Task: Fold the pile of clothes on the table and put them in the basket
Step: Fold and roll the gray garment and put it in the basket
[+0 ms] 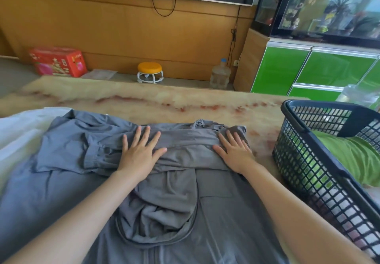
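Observation:
A grey hooded garment (222,212) lies spread across the marble table (156,99), with a sleeve folded across its middle and the hood bunched below it. My left hand (139,152) presses flat on the folded sleeve, fingers spread. My right hand (234,150) lies flat on the same fold near the garment's right edge. A dark plastic basket (320,173) stands at the right of the table with a green garment (353,160) inside. White cloth (22,132) lies under the grey garment at the left.
Beyond the table's far edge are a red box (57,61), a small orange stool (150,72) and a water bottle (221,74) on the floor. A green cabinet (287,70) with a fish tank stands at the right. A glass jar (357,97) sits behind the basket.

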Available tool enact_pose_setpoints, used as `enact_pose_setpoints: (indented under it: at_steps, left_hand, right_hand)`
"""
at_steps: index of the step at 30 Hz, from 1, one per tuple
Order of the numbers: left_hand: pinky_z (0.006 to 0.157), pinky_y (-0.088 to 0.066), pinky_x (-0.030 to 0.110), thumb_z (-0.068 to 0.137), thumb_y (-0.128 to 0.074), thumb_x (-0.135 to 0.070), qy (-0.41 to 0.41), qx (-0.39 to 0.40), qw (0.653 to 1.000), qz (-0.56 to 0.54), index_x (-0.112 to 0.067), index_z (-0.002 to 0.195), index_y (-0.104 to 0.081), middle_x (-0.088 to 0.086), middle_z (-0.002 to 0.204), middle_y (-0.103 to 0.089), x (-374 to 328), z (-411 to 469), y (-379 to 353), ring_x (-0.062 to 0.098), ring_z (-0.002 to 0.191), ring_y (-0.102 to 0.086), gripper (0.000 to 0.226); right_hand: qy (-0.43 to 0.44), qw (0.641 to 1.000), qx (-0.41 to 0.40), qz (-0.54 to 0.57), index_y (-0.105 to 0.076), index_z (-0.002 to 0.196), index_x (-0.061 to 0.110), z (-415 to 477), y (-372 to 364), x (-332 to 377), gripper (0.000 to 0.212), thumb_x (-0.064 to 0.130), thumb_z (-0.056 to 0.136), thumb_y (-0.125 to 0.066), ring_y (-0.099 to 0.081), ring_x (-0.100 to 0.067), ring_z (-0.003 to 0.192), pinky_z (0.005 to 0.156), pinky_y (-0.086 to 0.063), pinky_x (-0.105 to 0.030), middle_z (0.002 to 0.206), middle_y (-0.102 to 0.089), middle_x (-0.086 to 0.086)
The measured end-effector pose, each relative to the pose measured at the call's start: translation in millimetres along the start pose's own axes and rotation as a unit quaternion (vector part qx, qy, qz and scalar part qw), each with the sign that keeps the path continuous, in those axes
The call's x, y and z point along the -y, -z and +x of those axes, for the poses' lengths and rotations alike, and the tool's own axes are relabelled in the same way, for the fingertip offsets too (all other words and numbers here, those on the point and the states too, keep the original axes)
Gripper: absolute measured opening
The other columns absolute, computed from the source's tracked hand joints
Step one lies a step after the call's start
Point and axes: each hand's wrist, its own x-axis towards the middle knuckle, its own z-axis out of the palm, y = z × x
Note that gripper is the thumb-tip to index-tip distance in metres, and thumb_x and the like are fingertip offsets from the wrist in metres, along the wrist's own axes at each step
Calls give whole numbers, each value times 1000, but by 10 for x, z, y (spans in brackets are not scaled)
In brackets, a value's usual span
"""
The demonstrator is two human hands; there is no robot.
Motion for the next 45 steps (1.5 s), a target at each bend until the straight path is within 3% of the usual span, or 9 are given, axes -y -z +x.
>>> enact_pose_setpoints:
  at_steps: [7, 12, 16, 25, 28, 34, 37, 41, 45]
  left_hand:
    - [114, 9, 50, 96, -13, -57, 1, -11, 1000, -19, -31, 150, 1, 1, 158, 14, 205, 70, 130, 17, 144, 19, 62]
    - [117, 6, 43, 97, -13, -55, -10, -52, 998, 34, -27, 151, -4, 1, 159, 8, 520, -161, 125, 18, 144, 17, 61]
    - [116, 8, 38, 82, 4, -71, -4, 29, 999, 42, -33, 149, 5, -1, 157, 15, 795, -237, 79, 15, 144, 17, 76]
    - [115, -8, 45, 97, -40, -43, 140, -89, 985, 38, -23, 149, -18, 10, 158, -6, 1265, -254, 545, 30, 145, 2, 59]
    - [106, -27, 43, 92, -52, -40, 214, -101, 971, -24, -17, 147, -19, 18, 150, -23, 1426, -299, 600, 36, 135, -24, 68]
    - [97, -35, 37, 93, -50, -43, 221, -80, 972, -16, -11, 149, -16, 16, 137, -44, 1649, -319, 506, 33, 123, -42, 73]
    - [97, -37, 40, 89, -61, -35, 214, -140, 952, -170, -13, 149, -17, 16, 139, -45, 1683, -336, 598, 34, 123, -44, 78]
    - [92, -38, 38, 85, -66, -32, 243, -146, 917, -281, -9, 143, -27, 16, 131, -52, 1775, -358, 783, 33, 123, -45, 73]
    - [80, -41, 33, 78, -71, -40, 281, -75, 915, -279, 0, 119, -54, 15, 118, -61, 1900, -352, 794, 28, 102, -56, 60]
  right_hand:
    - [-36, 998, 33, -40, 10, 150, 29, 1, 69, 70, 70, 63, 94, -14, 16, -25, 145, 118, 5, -40, 157, 19, -1]
    - [88, 993, -3, -77, 12, 150, 29, -80, -11, 502, 80, 71, 81, 12, 19, -21, 144, 118, 5, -41, 156, 21, 0]
    - [66, 995, 40, -66, 17, 148, 28, -96, -242, 610, 66, 57, 96, -12, 16, -20, 145, 119, 5, -38, 157, 19, 0]
    - [169, 985, 12, 34, 7, 150, 34, -273, 16, 1366, 66, 60, 92, -13, 23, -11, 141, 115, 12, -33, 150, 24, 15]
    - [233, 971, 26, 40, 8, 149, 35, -328, -127, 1881, 65, 60, 93, -14, 23, -9, 141, 115, 13, -31, 150, 22, 17]
    - [197, 975, 97, -17, 6, 150, 33, -266, -455, 2141, 73, 66, 85, -3, 12, -21, 146, 118, 5, -40, 158, 12, 6]
    - [203, 976, 38, 75, -19, 150, 27, -202, -266, 2369, 54, 48, 100, -22, -14, -26, 143, 113, -13, -39, 157, -18, 1]
    - [176, 972, -34, 154, -51, 131, 21, 63, -63, 2832, 37, 32, 96, -51, -44, -26, 119, 87, -42, -37, 124, -49, -6]
    - [129, 985, -5, 115, -57, 110, 13, 197, -188, 3094, 22, 27, 93, -57, -60, -29, 99, 73, -46, -33, 107, -63, -9]
